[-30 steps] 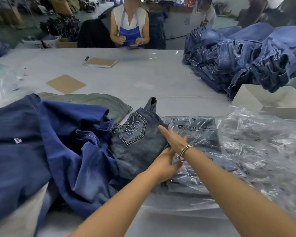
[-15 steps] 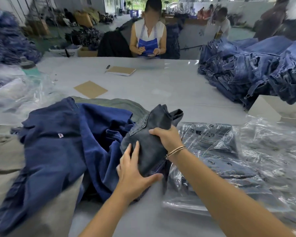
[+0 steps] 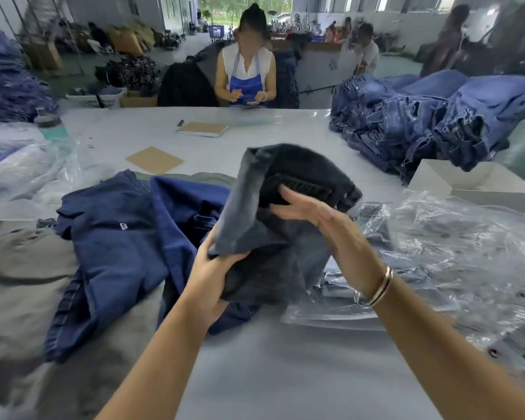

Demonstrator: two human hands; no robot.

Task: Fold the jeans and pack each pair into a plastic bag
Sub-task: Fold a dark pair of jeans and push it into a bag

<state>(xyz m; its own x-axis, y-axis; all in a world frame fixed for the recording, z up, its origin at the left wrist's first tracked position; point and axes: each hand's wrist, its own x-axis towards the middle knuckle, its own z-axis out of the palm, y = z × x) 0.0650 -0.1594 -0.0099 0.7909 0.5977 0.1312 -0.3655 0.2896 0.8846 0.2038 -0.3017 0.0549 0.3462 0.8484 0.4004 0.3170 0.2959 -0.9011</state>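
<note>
A folded pair of dark grey jeans [image 3: 273,213] is lifted off the table in front of me. My left hand [image 3: 212,277] grips its lower left corner from underneath, thumb on top. My right hand [image 3: 325,219] lies against the right side of the bundle with fingers stretched out flat, a bangle on the wrist. Under and to the right lie clear plastic bags [image 3: 455,256], some holding packed jeans. A spread of dark blue jeans [image 3: 125,237] lies at the left.
A tall pile of blue jeans [image 3: 431,122] stands at the back right, with a white box [image 3: 473,183] before it. A notebook [image 3: 202,128] and a cardboard sheet [image 3: 153,160] lie mid-table. A person sits across the table. More bagged goods [image 3: 15,165] sit left.
The grey jeans went from lying flat on the table to being folded and raised. My left hand moved under the lower corner; my right hand shifted from gripping the top to pressing flat on the side.
</note>
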